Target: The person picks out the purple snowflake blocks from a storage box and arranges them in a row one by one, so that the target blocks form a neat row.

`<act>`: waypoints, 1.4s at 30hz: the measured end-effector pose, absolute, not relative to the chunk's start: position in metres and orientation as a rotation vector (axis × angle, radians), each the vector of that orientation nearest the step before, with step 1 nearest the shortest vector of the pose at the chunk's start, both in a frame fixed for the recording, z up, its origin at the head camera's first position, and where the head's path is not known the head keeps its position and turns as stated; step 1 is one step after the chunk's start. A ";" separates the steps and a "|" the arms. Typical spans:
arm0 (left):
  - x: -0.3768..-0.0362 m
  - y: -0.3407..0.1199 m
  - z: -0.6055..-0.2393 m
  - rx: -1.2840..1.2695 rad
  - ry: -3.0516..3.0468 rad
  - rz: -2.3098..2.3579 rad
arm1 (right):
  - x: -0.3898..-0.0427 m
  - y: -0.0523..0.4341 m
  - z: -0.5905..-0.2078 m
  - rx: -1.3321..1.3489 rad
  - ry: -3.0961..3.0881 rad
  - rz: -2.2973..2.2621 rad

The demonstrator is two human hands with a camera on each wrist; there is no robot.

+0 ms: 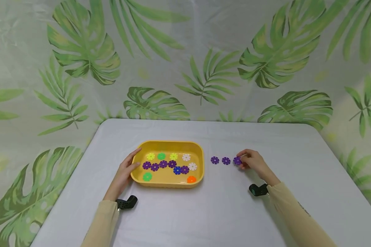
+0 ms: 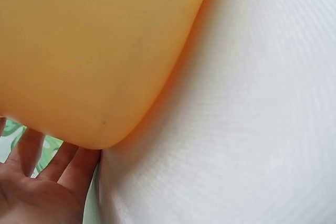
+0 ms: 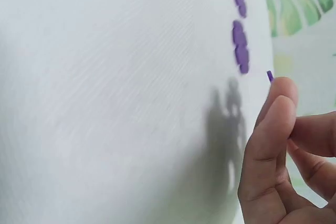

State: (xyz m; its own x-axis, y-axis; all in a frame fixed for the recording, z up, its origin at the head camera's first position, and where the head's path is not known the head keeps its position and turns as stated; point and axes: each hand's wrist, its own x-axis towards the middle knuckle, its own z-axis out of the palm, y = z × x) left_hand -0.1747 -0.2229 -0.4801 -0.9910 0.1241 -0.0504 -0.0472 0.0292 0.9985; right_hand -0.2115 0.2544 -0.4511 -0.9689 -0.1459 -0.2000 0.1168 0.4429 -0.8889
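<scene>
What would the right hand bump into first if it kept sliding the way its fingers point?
The right hand points leftward along the table. It pinches one purple flower piece, so the next purple piece in the row would probably be met first, well before the yellow tray.

A purple snowflake disc (image 1: 237,160) was pinched at its right edge by the fingertips of the right hand (image 1: 253,162), low over the white table (image 1: 228,212), well to the right of the yellow tray (image 1: 168,183). It was flat, round and notched round its rim like a small gear. Two matching purple discs (image 1: 220,160) lay flat in a row between it and the tray, close but not touching. In the right wrist view only a sliver of its purple edge (image 3: 270,76) showed above the fingertips (image 3: 283,90).
</scene>
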 end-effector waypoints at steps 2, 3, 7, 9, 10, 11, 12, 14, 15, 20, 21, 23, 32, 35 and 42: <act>-0.175 -0.223 -0.480 0.081 2.164 2.103 | -0.212 0.257 -0.454 -0.011 2.457 -1.506; -0.175 -0.223 -0.480 0.080 2.167 2.102 | -0.212 0.258 -0.456 -0.003 2.464 -1.497; -0.175 -0.223 -0.481 0.074 2.163 2.105 | -0.214 0.258 -0.459 0.000 2.530 -1.421; -0.175 -0.223 -0.481 0.073 2.162 2.108 | -0.215 0.257 -0.458 -0.007 2.570 -1.384; -0.175 -0.223 -0.481 0.072 2.163 2.107 | -0.216 0.256 -0.457 -0.016 2.587 -1.373; -0.175 -0.223 -0.481 0.073 2.163 2.108 | -0.216 0.254 -0.455 -0.020 2.592 -1.383; -0.175 -0.223 -0.481 0.073 2.167 2.107 | -0.217 0.252 -0.453 -0.034 2.585 -1.407; -0.175 -0.223 -0.481 0.071 2.171 2.105 | -0.217 0.244 -0.446 -0.069 2.548 -1.484; -0.175 -0.223 -0.481 0.070 2.174 2.102 | -0.217 0.239 -0.443 -0.095 2.523 -1.526; -0.174 -0.223 -0.481 0.057 2.180 2.101 | -0.216 0.199 -0.419 -0.267 2.352 -1.656; -0.174 -0.223 -0.480 0.056 2.180 2.103 | -0.215 0.189 -0.415 -0.291 2.325 -1.660; -0.175 -0.223 -0.480 0.051 2.177 2.104 | -0.214 0.168 -0.410 -0.328 2.262 -1.667; -0.175 -0.221 -0.479 0.058 2.179 2.104 | -0.213 0.094 -0.412 -0.495 2.063 -1.555; -0.175 -0.220 -0.480 0.053 2.180 2.101 | -0.216 0.082 -0.415 -0.501 2.035 -1.461; -0.175 -0.223 -0.480 0.058 2.190 2.101 | -0.223 0.068 -0.420 -0.474 2.042 -1.250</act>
State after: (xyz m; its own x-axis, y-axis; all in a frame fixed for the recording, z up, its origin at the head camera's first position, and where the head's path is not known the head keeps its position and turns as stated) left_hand -0.1745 -0.2227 -0.4800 -0.9936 0.1012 -0.0505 -0.0462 0.0439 0.9980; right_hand -0.2227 0.0678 -0.4196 -0.6979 -0.6167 -0.3641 0.0440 0.4705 -0.8813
